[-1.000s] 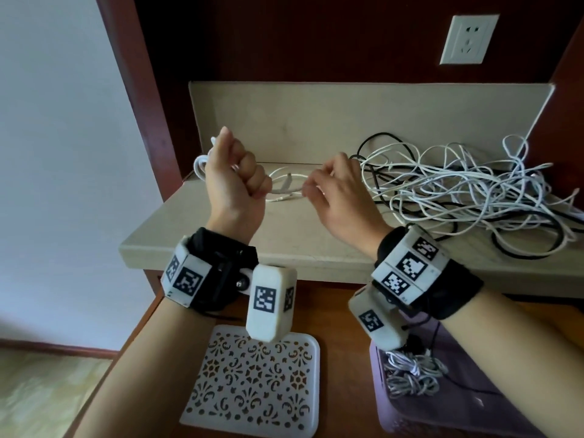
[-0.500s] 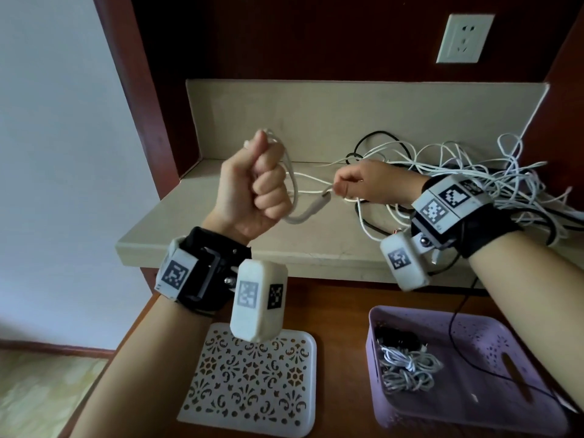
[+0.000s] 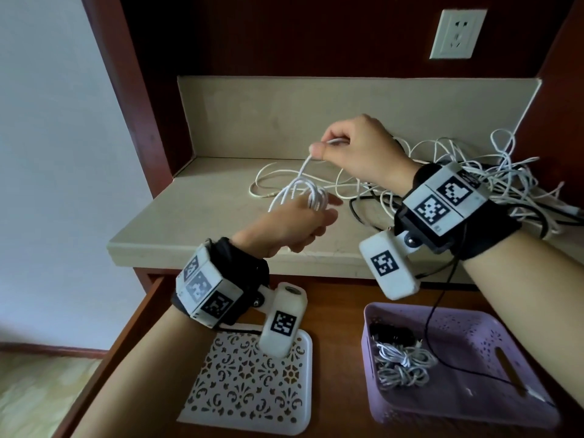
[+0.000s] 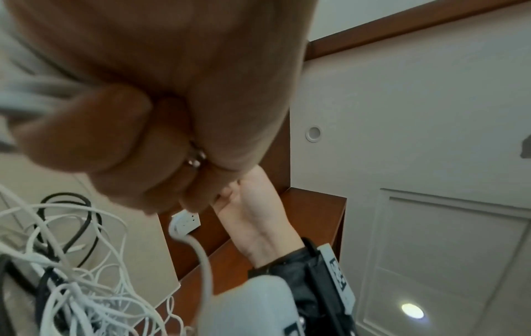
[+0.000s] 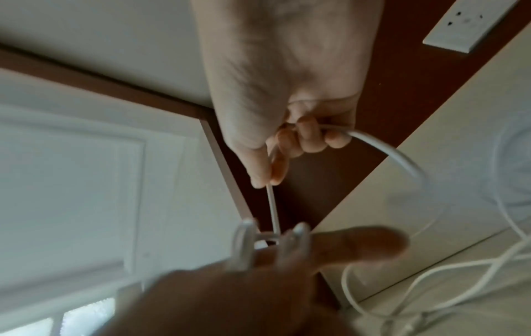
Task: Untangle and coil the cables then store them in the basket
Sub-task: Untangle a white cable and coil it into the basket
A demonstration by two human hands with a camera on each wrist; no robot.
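— What's she got in each hand?

— The left hand (image 3: 294,229) is held over the beige stone shelf (image 3: 202,216) with several loops of thin white cable (image 3: 305,191) wound round its extended fingers. The right hand (image 3: 360,153) sits above it, thumb and curled fingers pinching the same cable, which runs taut down to those loops.

— Is the left hand gripping the loops?

— It looks so; the left wrist view shows fingers curled in, though it's blurred and I can't see exactly which ones clamp the cable.

— And the rest of it?

— The cable's slack trails across the shelf toward the tangled heap of white and black cables (image 3: 493,184) at the right. Below, on the reddish wooden surface (image 3: 335,324), the lilac perforated plastic basket (image 3: 505,409) holds a coiled white cable bundle (image 3: 401,365) and something dark beside it. A white openwork plastic lid (image 3: 249,387) lies flat left of the basket — well apart from it.
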